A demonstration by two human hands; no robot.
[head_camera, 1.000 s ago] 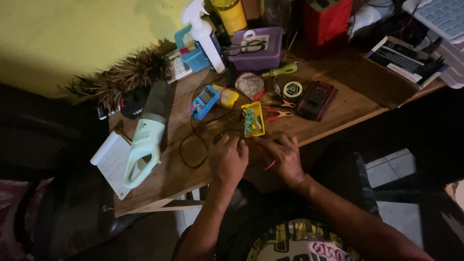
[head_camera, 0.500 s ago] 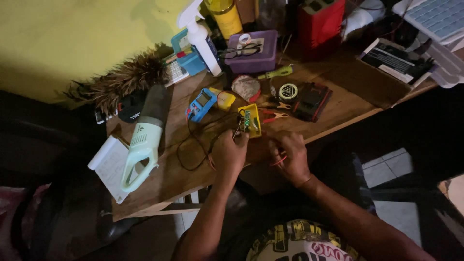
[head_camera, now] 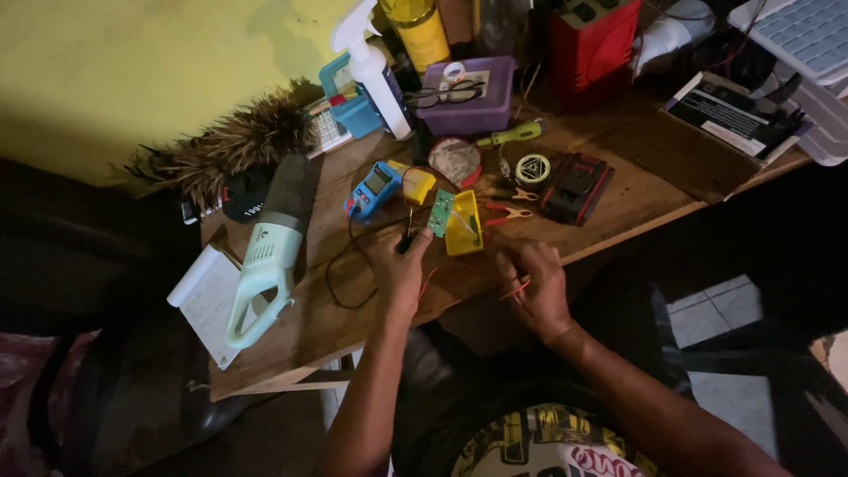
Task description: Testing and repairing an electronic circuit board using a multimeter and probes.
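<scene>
— What has the left hand (head_camera: 402, 265) got?

— It is curled closed around a dark probe (head_camera: 408, 231) that sticks up out of the fist, its tip reaching toward the small green circuit board (head_camera: 441, 213). That board leans against a yellow casing (head_camera: 465, 224) lying on the wooden bench (head_camera: 636, 190) just beyond the fingertips.

— And the right hand (head_camera: 534, 284)?

— It sits at the near edge of the bench, to the right of the left one and a little nearer the body. The fingers are pinched together on a thin red wire (head_camera: 515, 288); how tightly, I cannot tell in this dim light. A second reddish strand runs between the two hands.

— What lies past the hands?

— Beyond the left hand sits a blue meter (head_camera: 374, 187) with a yellow part touching it, and a black lead (head_camera: 340, 274) loops from there round to the left of the wrist. Beyond the right hand are small red-handled pliers (head_camera: 506, 210), a black and red battery pack (head_camera: 576, 186), a roll of tape (head_camera: 533, 168) and a green-handled screwdriver (head_camera: 515, 134).

— Further off?

— Far to the left of the left hand, a pale green handheld vacuum (head_camera: 265, 256) rests partly over a white notepad (head_camera: 208, 296). At the back stand a white spray bottle (head_camera: 375, 71) and a purple box (head_camera: 459, 95) with spectacles on its lid.
</scene>
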